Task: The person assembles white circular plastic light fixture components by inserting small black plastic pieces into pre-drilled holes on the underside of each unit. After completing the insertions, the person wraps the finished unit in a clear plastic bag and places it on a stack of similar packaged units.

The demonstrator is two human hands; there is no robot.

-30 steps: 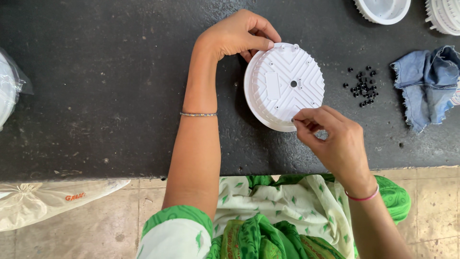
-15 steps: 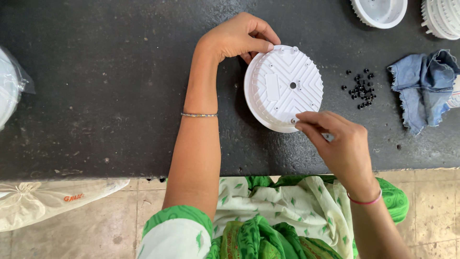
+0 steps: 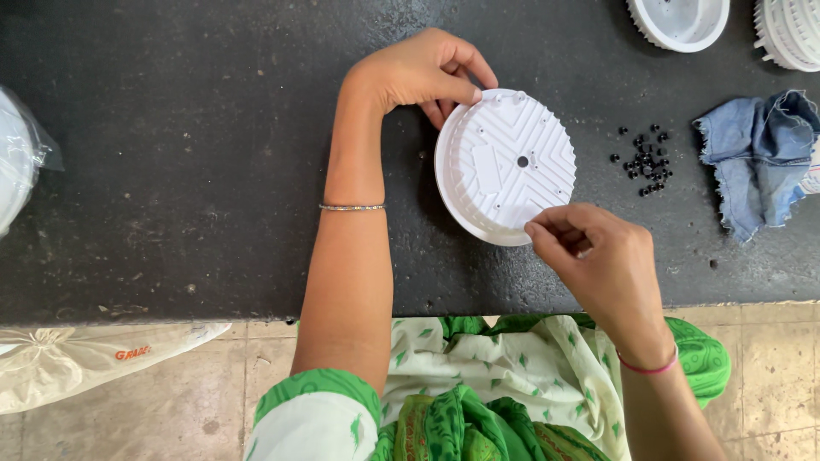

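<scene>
At the far left edge of the dark worktop (image 3: 171, 128) sits a clear plastic bag (image 3: 17, 162) wrapped over something white, and below the worktop's front edge a crumpled, pale see-through bag (image 3: 77, 363) with a small orange printed mark lies on the tan floor tiles (image 3: 769, 367). Further right, the left hand (image 3: 418, 72) curls around the upper left rim of a round white plastic disc (image 3: 504, 166), thumb on its face and fingers behind, holding it tilted on the worktop. The disc has a raised rim, a face moulded in zigzag ribs, a small dark hole at the centre and a few tiny holes around it. The right hand (image 3: 598, 260) meets the disc's lower edge with thumb and forefinger pinched close together; whether they hold anything is too small to tell. Right of the disc lies a scatter of small black beads (image 3: 645, 158), then a crumpled blue denim rag (image 3: 756, 158), with two more white plastic parts (image 3: 683, 17) at the top right corner.
</scene>
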